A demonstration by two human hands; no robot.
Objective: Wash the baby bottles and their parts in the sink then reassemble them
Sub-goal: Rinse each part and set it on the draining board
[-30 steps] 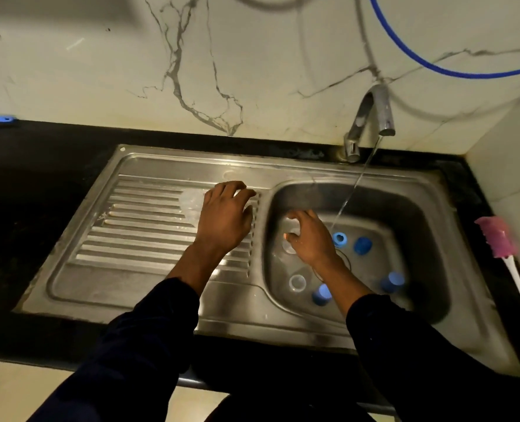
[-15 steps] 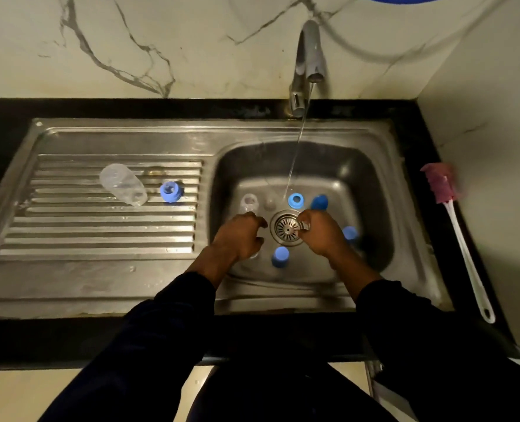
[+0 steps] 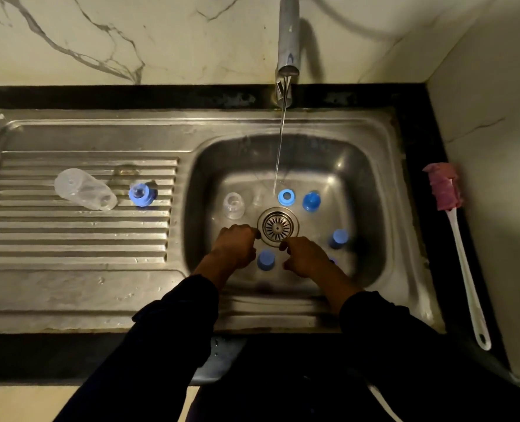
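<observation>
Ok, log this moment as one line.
tap: running | left hand: curled, in basin | right hand: curled, in basin | held: unclear | bottle: lying on drainboard | brush: on counter

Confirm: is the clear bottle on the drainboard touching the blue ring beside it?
Apart. The head view shows bare drainboard ribs between the bottle and the ring.

Left hand [image 3: 237, 245] and right hand [image 3: 305, 257] extend forward, fingers curled under.

The single head-worn camera looks steeply down, from close above, at the stainless steel sink [image 3: 374, 293], facing the far marble wall [image 3: 161, 41].
</observation>
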